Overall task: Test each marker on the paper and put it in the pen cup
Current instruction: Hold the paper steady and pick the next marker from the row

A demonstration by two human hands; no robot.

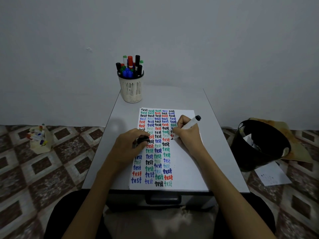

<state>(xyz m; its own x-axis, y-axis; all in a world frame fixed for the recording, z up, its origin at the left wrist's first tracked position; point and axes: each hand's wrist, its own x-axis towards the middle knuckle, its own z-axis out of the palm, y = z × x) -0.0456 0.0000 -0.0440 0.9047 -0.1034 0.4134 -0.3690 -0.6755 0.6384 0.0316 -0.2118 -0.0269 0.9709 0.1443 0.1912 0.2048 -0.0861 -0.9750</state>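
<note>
Now, the grey table (215, 152) carries the paper (183, 169), full of coloured "test" words; behind it stands the pen cup (131, 90) with many markers (129, 66). The right hand (187, 133) grips a black marker (190, 122), tip on the paper. The left hand (127, 147) holds a black cap (143, 140).

**Dim room, small grey table against a bare wall**

I see a plain grey wall (224, 40) behind a small grey table (120, 118) with a dark handle (163, 199) at its front. The floor (43, 169) is tiled in brown-and-cream diamonds. A black bin (255, 152) stands to the table's right. The light is low.
</note>
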